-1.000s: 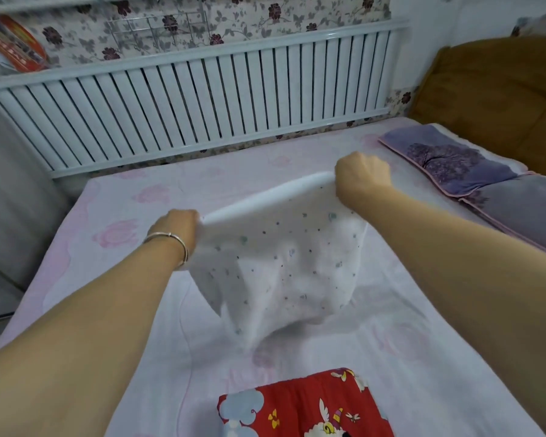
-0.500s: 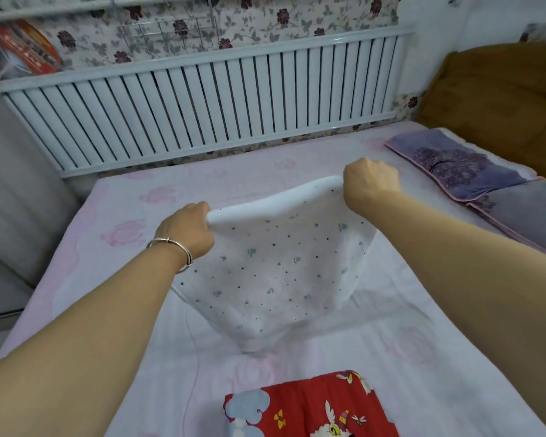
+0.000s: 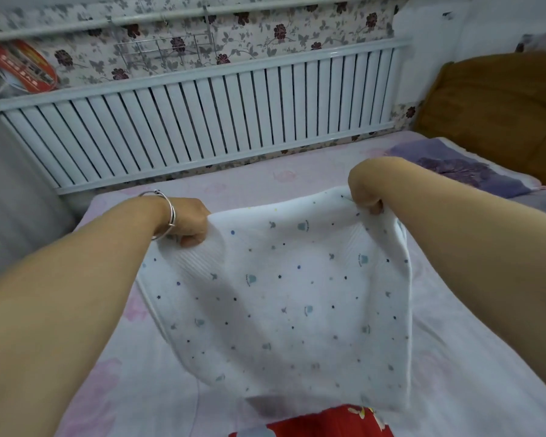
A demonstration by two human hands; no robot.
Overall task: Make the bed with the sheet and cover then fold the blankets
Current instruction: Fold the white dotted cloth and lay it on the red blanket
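While both hands grip it, blanket [image 3: 284,298] now hangs lower, nearer.

White slatted radiator [image 3: 202,121], floral wallpaper [image 3: 265,29], wire rack [image 3: 164,52], brown headboard cushion [image 3: 498,111]

The bed [image 3: 473,383] is spread with a pale pink sheet [image 3: 117,392] printed with faint roses. A red patterned blanket [image 3: 322,422] lies on it, below and nearer than the fingers [image 3: 186,239]. A purple pillow [image 3: 464,171] lies on the sheet past the other hand's fingers [image 3: 368,205], farther right.
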